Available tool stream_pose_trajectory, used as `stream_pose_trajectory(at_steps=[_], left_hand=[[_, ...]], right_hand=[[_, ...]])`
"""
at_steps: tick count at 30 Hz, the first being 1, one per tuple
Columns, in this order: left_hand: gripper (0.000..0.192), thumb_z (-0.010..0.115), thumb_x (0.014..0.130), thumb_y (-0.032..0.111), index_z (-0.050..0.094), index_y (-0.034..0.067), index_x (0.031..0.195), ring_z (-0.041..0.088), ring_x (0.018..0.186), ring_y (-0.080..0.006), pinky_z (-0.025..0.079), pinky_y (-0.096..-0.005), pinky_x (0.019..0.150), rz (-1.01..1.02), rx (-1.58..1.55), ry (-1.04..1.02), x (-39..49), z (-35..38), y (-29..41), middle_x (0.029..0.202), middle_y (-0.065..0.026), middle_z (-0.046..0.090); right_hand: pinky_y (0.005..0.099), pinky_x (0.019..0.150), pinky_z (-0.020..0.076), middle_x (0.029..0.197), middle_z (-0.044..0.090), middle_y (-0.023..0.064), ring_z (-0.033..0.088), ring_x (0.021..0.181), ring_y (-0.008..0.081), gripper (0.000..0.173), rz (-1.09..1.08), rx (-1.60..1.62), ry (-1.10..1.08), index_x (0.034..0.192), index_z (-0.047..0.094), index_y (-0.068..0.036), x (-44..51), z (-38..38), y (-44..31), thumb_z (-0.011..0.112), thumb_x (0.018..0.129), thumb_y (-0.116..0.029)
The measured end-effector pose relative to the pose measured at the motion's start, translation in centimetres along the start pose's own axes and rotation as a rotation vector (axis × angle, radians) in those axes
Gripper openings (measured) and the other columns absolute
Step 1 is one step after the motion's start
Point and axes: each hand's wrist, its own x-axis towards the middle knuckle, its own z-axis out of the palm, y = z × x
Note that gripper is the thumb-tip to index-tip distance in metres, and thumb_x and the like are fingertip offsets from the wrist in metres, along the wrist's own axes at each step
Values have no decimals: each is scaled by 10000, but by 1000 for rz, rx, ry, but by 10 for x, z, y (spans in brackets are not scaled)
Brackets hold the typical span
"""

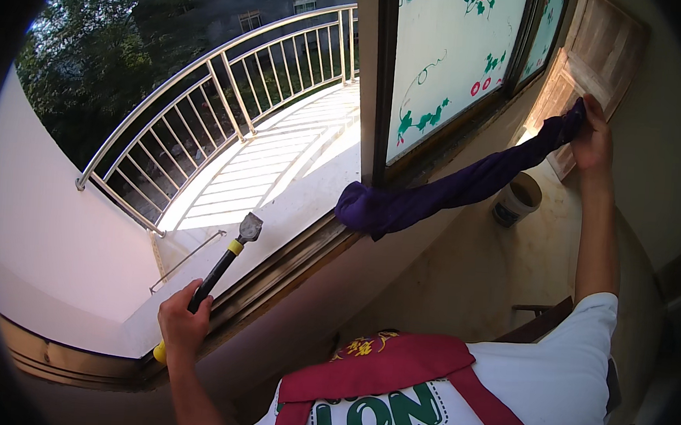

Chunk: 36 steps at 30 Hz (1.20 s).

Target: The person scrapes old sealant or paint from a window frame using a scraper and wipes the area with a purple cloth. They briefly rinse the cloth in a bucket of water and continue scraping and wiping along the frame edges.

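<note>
My left hand (184, 318) grips the black and yellow handle of a scraper (216, 276), its grey blade raised over the white outer sill (300, 201). Up at the right, my right hand (594, 138) holds one end of a long twisted purple cloth (473, 183). The cloth's bunched other end rests on the metal window track (290, 256), against the foot of the sliding window's frame (372, 96). Part of the cloth's upper end is hidden in my fingers.
A glass pane with a leaf and flower pattern (445, 72) fills the right of the window. Outside curves a steel balcony railing (226, 68). A thin metal rod (189, 261) lies on the sill. A bucket (517, 200) stands on the floor near a leaning wooden door panel (604, 47).
</note>
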Motion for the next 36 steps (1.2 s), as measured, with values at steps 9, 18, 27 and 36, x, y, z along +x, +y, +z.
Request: stream_pose_trajectory(at_steps=[9, 18, 27, 36], left_hand=[[350, 780, 749, 94, 725, 53, 1092, 703, 746, -334, 543, -380, 715, 99, -38, -19, 9, 8, 10, 857, -183, 719], [321, 780, 752, 97, 733, 75, 1069, 707, 769, -322, 542, -384, 707, 97, 47, 61, 9, 50, 54, 870, -152, 724], [320, 788, 734, 111, 745, 118, 1051, 668, 694, -306, 513, -392, 645, -7, 162, 113, 0, 66, 87, 764, -113, 684], [325, 801, 759, 164, 740, 103, 1072, 555, 800, -281, 481, -383, 715, 14, 308, 48, 3, 62, 103, 766, -83, 621]], right_hand=[[276, 898, 467, 1154, 647, 0, 592, 996, 117, 294, -19, -622, 539, 1255, 652, -80, 34, -123, -170, 537, 986, -108], [185, 712, 437, 909, 654, -53, 585, 795, 53, 207, 235, -1297, 218, 1075, 723, -127, 32, -188, -85, 532, 1001, -93], [244, 799, 454, 907, 626, -28, 576, 866, 87, 173, 299, -1096, 141, 1023, 700, -69, 15, -349, 12, 538, 971, -38], [239, 731, 440, 922, 602, -11, 557, 832, 95, 210, 581, -1047, 360, 1079, 699, -76, -29, -414, 99, 529, 960, -44]])
